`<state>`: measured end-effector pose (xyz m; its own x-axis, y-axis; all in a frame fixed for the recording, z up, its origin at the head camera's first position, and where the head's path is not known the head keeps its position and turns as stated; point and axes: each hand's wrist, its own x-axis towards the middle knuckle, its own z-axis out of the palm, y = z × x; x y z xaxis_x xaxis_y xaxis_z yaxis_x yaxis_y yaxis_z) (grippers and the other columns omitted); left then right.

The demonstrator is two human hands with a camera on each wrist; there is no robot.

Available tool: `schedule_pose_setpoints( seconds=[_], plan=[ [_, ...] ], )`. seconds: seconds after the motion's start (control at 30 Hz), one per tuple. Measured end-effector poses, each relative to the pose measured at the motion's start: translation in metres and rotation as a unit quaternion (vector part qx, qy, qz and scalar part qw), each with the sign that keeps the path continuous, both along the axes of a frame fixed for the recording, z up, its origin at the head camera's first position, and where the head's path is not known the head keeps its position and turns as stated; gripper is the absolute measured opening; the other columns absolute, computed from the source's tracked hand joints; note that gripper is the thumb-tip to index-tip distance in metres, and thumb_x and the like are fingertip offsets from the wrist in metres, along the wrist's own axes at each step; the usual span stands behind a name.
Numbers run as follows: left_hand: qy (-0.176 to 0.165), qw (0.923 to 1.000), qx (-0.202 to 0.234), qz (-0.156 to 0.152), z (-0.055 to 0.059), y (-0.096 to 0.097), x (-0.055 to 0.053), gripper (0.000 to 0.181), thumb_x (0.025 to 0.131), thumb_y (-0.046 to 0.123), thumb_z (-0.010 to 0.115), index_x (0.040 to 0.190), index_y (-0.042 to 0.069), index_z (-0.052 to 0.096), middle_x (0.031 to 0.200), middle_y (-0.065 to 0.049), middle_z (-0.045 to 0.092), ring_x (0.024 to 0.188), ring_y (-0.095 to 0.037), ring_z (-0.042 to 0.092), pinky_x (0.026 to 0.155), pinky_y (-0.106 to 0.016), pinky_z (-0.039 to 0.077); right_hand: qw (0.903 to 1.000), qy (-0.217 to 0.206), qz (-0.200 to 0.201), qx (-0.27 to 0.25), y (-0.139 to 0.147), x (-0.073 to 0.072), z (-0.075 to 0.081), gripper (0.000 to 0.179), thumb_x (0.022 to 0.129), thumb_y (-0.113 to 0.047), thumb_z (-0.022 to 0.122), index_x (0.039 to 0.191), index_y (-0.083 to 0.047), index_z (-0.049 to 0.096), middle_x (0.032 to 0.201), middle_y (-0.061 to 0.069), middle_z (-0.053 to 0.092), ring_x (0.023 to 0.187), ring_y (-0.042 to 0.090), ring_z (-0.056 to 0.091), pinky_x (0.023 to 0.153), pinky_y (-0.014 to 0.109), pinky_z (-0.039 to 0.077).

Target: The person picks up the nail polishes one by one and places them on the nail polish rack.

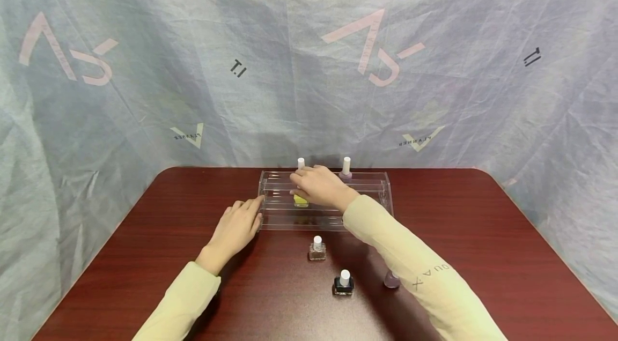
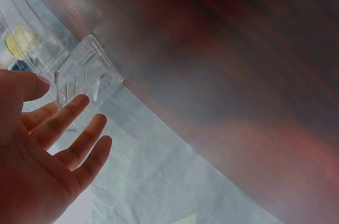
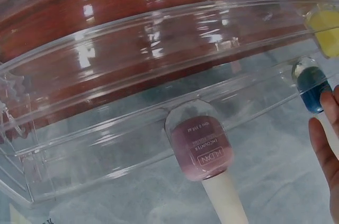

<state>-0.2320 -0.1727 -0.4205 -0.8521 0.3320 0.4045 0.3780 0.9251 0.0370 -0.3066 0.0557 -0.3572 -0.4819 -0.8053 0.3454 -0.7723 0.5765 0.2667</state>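
A clear tiered acrylic rack [image 1: 323, 220] stands toward the table's back. My right hand [image 1: 321, 185] reaches over it; in the right wrist view its fingertips are around the white cap of a blue nail polish bottle [image 3: 311, 87]. A yellow nail polish bottle [image 1: 301, 201] sits one tier lower, its top hidden under this hand. On the back tier a mauve nail polish bottle [image 3: 201, 147] stands apart from the fingers. My left hand [image 1: 236, 228], fingers extended, touches the rack's left end; the left wrist view shows the fingers spread beside the clear end panel [image 2: 87, 78].
Nearer on the dark red table [image 1: 270, 298] stand a nearly clear polish bottle [image 1: 317, 251], a black one [image 1: 344, 286] and a purple one [image 1: 392, 279], partly covered by the right sleeve [image 1: 410, 260]. A grey printed cloth [image 1: 289, 105] hangs behind the table.
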Motion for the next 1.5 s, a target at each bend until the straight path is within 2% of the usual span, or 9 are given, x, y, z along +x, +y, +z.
schedule_pose_setpoints(
  seconds=[0.23, 0.53, 0.83, 1.17, 1.33, 1.5],
  plan=[
    [0.002, 1.0000, 0.000, -0.002, -0.001, 0.000, -0.002, 0.042, 0.091, 0.022, 0.053, 0.131, 0.010, 0.048, 0.118, -0.008, 0.061, 0.100, -0.030, 0.057, 0.080, -0.044, 0.046, 1.0000, 0.006, 0.003, -0.003, 0.003, 0.001, 0.004, 0.020, 0.090, -0.034, 0.056, 0.083, -0.015, 0.053, 0.080, -0.005, 0.057, 0.076, 0.012, 0.056, 0.062, 0.028, 0.046],
    [0.002, 1.0000, -0.003, -0.004, 0.000, 0.000, -0.001, 0.042, 0.091, 0.022, 0.053, 0.131, 0.009, 0.049, 0.118, -0.008, 0.061, 0.100, -0.031, 0.057, 0.079, -0.044, 0.046, 0.9997, 0.000, -0.015, 0.017, 0.009, 0.005, 0.012, 0.023, 0.092, -0.038, 0.051, 0.089, -0.015, 0.055, 0.085, -0.004, 0.057, 0.078, 0.012, 0.057, 0.064, 0.028, 0.047],
    [0.001, 1.0000, -0.002, -0.005, -0.001, -0.001, -0.001, 0.043, 0.091, 0.022, 0.053, 0.132, 0.009, 0.048, 0.118, -0.008, 0.061, 0.100, -0.031, 0.057, 0.079, -0.043, 0.046, 0.9994, 0.000, -0.024, 0.026, 0.019, 0.012, 0.021, 0.022, 0.092, -0.037, 0.052, 0.093, -0.014, 0.055, 0.085, -0.004, 0.059, 0.078, 0.014, 0.058, 0.064, 0.029, 0.047],
    [0.002, 1.0000, 0.001, -0.006, -0.001, 0.000, -0.001, 0.043, 0.091, 0.022, 0.053, 0.132, 0.010, 0.047, 0.119, -0.008, 0.061, 0.100, -0.030, 0.056, 0.079, -0.043, 0.046, 0.9997, 0.016, -0.007, 0.015, 0.034, 0.019, 0.020, 0.024, 0.090, -0.039, 0.054, 0.086, -0.015, 0.054, 0.076, -0.005, 0.056, 0.071, 0.012, 0.055, 0.063, 0.028, 0.044],
    [-0.001, 1.0000, 0.001, -0.004, -0.001, 0.000, -0.001, 0.043, 0.091, 0.022, 0.053, 0.132, 0.010, 0.048, 0.119, -0.008, 0.061, 0.101, -0.030, 0.057, 0.079, -0.043, 0.046, 0.9998, 0.015, 0.003, 0.013, 0.042, 0.026, 0.019, 0.023, 0.090, -0.037, 0.053, 0.088, -0.015, 0.055, 0.077, -0.005, 0.056, 0.074, 0.013, 0.056, 0.065, 0.029, 0.046],
    [0.013, 0.9999, 0.003, -0.008, 0.000, 0.000, 0.000, 0.042, 0.090, 0.020, 0.055, 0.130, 0.009, 0.049, 0.116, -0.009, 0.062, 0.098, -0.032, 0.058, 0.077, -0.043, 0.047, 0.9995, 0.023, 0.004, 0.021, 0.051, 0.032, 0.015, 0.026, 0.091, -0.040, 0.051, 0.089, -0.015, 0.056, 0.082, -0.004, 0.059, 0.079, 0.014, 0.059, 0.068, 0.031, 0.049]
  ],
)
